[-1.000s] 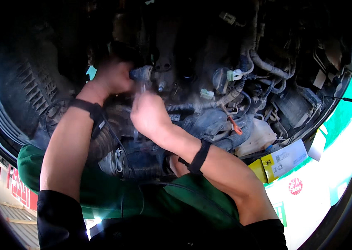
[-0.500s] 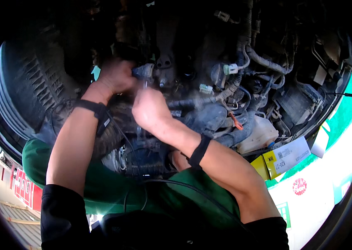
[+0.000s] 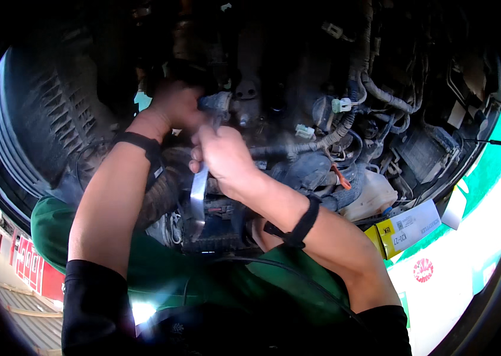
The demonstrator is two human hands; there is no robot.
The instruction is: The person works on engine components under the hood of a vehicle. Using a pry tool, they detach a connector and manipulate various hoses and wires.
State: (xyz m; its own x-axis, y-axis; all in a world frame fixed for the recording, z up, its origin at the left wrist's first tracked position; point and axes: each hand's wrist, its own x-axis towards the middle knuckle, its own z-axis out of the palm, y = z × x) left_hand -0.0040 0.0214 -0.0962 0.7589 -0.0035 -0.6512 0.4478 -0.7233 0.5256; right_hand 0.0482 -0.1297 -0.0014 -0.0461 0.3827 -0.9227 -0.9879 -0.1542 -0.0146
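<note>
So, metal tool (image 3: 199, 193), in R hand (image 3: 225, 153), nr L (image 3: 178, 107)

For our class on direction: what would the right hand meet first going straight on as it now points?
Probably the left hand, up and left of the right hand in the picture, though depth is unclear.

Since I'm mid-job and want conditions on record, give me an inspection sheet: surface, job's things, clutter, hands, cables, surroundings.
Surface: dark, dusty engine bay
Job's things: metal tool; grey cylinder by the left hand
Clutter: yellow-and-white box at right
Hands: right hand, fingers curled around the metal tool; left hand blurred, grip unclear
Cables: grey wrapped bundle; thin black cable over green cloth
Surroundings: red-and-white panel at far left
</note>
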